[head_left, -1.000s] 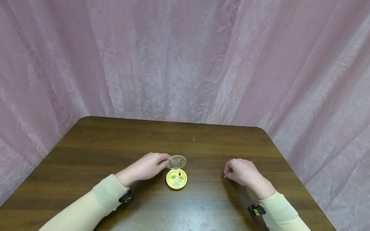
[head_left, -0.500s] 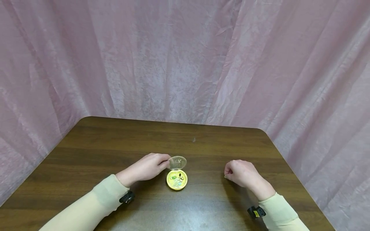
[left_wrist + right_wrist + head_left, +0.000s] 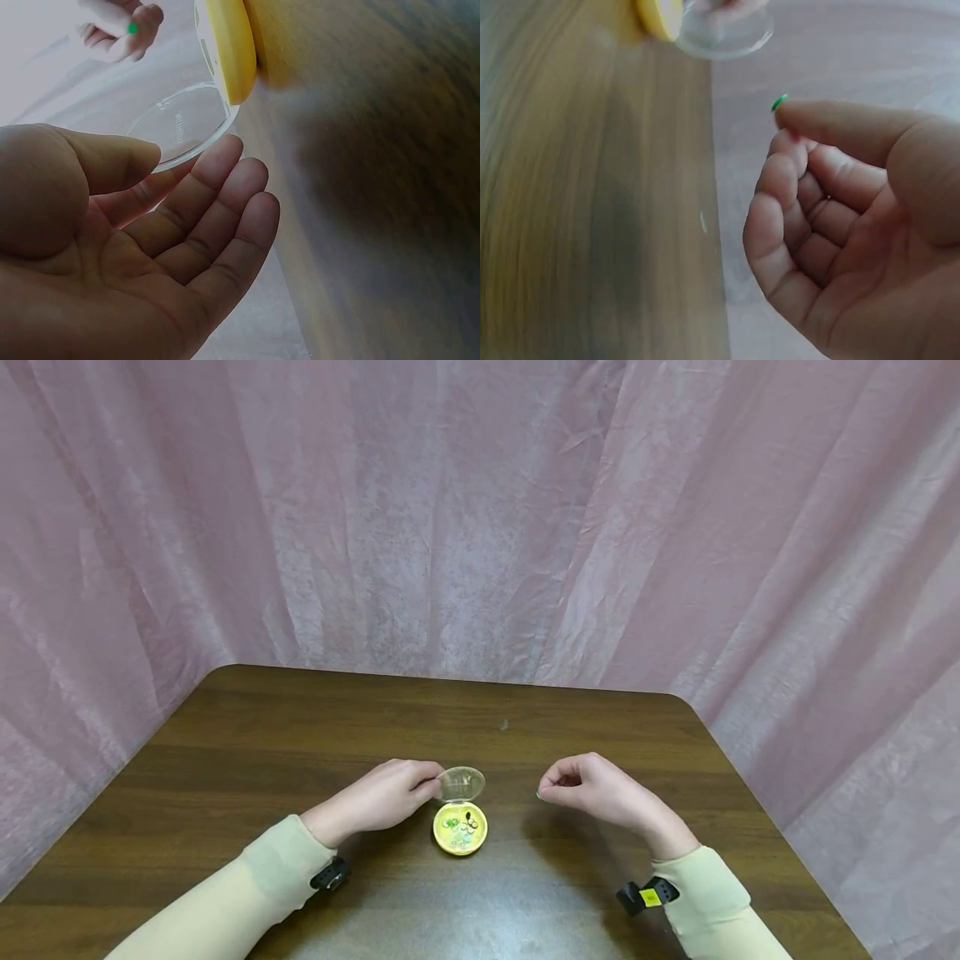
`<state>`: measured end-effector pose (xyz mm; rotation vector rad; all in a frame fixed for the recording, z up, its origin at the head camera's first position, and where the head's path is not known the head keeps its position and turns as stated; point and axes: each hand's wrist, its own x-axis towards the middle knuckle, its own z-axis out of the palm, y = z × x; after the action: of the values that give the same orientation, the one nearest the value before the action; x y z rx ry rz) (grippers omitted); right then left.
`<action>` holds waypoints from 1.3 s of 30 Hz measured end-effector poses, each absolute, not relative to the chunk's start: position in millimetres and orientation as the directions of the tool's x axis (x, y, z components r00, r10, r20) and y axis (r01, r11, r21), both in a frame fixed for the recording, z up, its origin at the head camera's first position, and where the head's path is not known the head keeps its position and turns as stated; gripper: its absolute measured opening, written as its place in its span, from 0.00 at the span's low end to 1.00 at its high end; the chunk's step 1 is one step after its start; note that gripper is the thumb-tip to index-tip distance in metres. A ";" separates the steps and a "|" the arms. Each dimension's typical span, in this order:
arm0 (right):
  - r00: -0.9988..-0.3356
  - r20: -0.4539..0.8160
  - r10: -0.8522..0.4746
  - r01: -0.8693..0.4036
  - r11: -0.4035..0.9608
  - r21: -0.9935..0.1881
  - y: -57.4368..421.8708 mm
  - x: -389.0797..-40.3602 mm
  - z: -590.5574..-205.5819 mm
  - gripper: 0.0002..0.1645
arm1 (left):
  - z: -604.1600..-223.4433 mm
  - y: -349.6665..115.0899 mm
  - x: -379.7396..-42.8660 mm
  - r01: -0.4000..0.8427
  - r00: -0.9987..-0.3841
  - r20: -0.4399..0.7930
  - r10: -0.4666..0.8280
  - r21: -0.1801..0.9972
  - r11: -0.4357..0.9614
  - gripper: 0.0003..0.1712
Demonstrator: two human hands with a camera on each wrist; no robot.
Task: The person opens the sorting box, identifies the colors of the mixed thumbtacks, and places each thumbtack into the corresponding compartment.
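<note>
A round yellow case point(image 3: 460, 829) stands on the table, its hinged clear lid point(image 3: 461, 784) raised. Several tiny pieces, green, gold-coloured, dark and pale, lie inside, too small to identify. My left hand point(image 3: 390, 792) pinches the lid's edge between thumb and index finger; its other fingers extend loosely, as the left wrist view shows. To the right of the case, above the table, my right hand point(image 3: 600, 789) pinches a small, thin green disc point(image 3: 779, 102) at the thumb tip, resembling a thumbtack head. Its remaining fingers are curled. Whatever lies behind the disc is hidden.
The brown wooden table point(image 3: 360, 718) has rounded far corners. Behind it and along the sides hangs a pink curtain point(image 3: 450, 527). A small pale mark point(image 3: 504, 725) shows on the tabletop beyond the hands.
My right hand has risen from the table and moved left towards the case, with the green disc now visible at its fingertips. The left hand and lid have stayed in place.
</note>
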<state>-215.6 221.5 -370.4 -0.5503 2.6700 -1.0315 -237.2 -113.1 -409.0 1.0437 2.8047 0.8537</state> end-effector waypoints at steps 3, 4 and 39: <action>-0.894 -0.100 -0.436 -0.200 0.590 -0.782 214.5 -216.8 -369.0 0.14 | -408.9 -112.9 -236.5 0.599 -0.774 0.161 0.612 0.501 0.625 0.10; -0.890 -0.105 -0.443 -0.181 0.558 -0.810 212.2 -217.3 -368.8 0.15 | -408.9 -112.9 -236.2 0.599 -0.774 0.163 0.612 0.500 0.625 0.10; -0.637 0.130 -0.760 0.245 -0.359 -0.901 155.2 -212.4 -356.9 0.13 | -412.2 -114.4 -238.0 0.615 -0.766 0.185 0.615 0.487 0.620 0.09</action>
<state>-212.4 155.2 -356.9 -0.7276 1.2186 -2.0368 -238.0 -114.4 -412.2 1.0741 2.8273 0.8495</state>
